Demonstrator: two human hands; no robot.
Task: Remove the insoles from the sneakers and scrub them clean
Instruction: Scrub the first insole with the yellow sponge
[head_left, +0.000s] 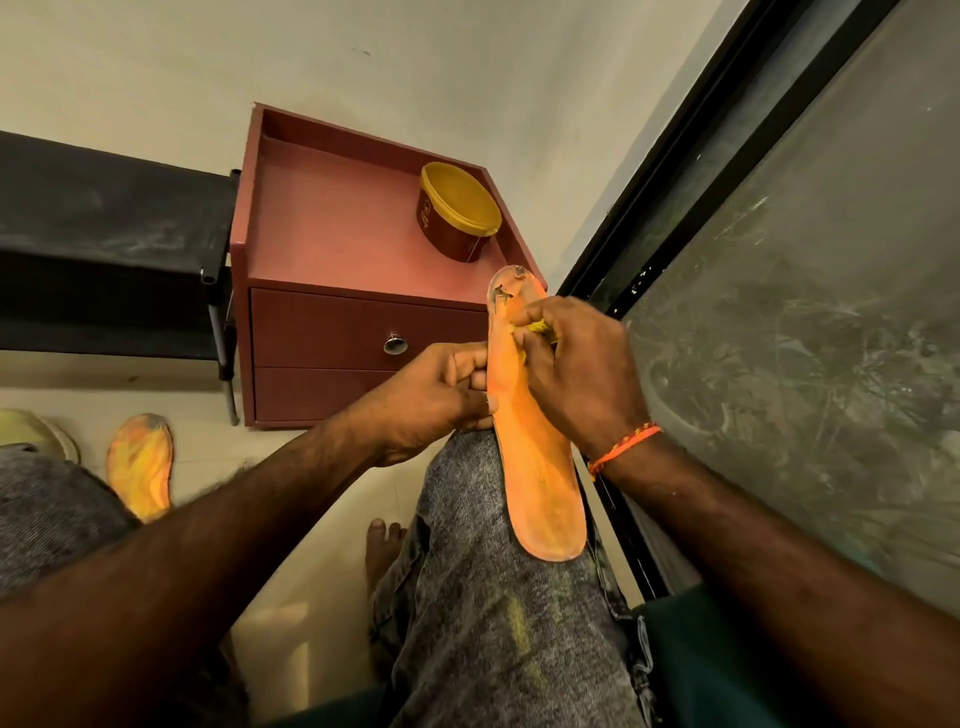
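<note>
Head view: insole (540, 488) between both hands

Second insole (140, 470) lies on floor (322, 525); tub (457, 218) on cabinet (332, 234).

A reddish-brown drawer cabinet (332, 332) stands against a cream wall (260, 52) on pale floor (311, 519), between a black rack (104, 249) and a dark-framed window (805, 312).

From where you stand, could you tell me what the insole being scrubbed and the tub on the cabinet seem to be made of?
The insole looks like matte orange foam: thin, flexible, worn dark at the toe. The tub looks like plastic or coated card, with a glossy yellow plastic-looking lid. The cabinet looks like reddish laminated board.
</note>
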